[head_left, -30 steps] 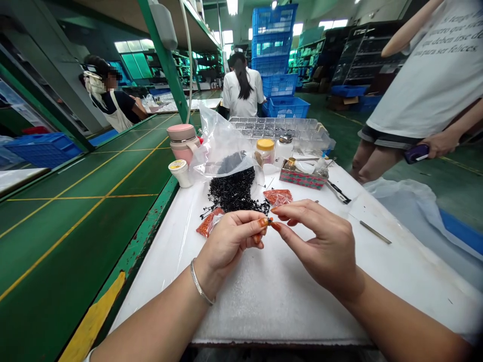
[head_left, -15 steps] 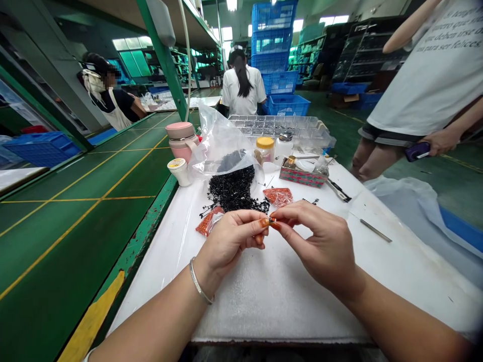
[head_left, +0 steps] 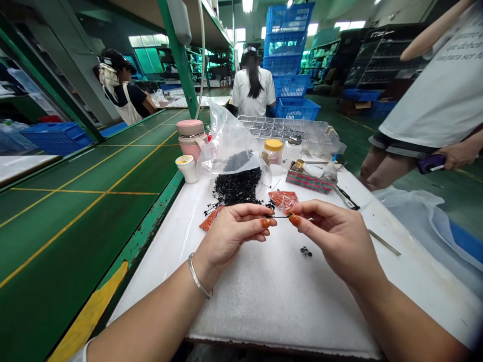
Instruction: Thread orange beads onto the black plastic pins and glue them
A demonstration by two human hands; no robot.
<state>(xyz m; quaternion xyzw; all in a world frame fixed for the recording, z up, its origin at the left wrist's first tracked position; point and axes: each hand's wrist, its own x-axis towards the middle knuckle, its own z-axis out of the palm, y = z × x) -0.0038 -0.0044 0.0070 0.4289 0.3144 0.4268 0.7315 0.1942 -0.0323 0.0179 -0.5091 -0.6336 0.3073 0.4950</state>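
Observation:
Between my two hands a thin black piece (head_left: 279,216) stretches level above the white table (head_left: 256,301). My left hand (head_left: 241,226) pinches its left end between thumb and fingers. The right end is pinched by my right hand (head_left: 328,229). Behind my hands lies a pile of thin black parts (head_left: 239,186), partly under a clear plastic bag (head_left: 226,133). One small bag of orange pieces (head_left: 283,200) is just behind the gap between my hands, and another (head_left: 210,219) sits left of my left fingers. A small dark part with round ends (head_left: 306,251) rests near my right hand.
A pink mug (head_left: 190,140), white tub (head_left: 186,169), yellow-lidded jar (head_left: 273,151), patterned box (head_left: 310,178) and compartment tray (head_left: 320,133) stand farther back. A metal strip (head_left: 385,243) lies at right. The green conveyor (head_left: 94,201) runs along the left. A person (head_left: 430,100) stands at right.
My hands have moved apart, and the thin black piece now shows stretched between them. The small dark part on the table has come into sight. The whole view has shifted slightly.

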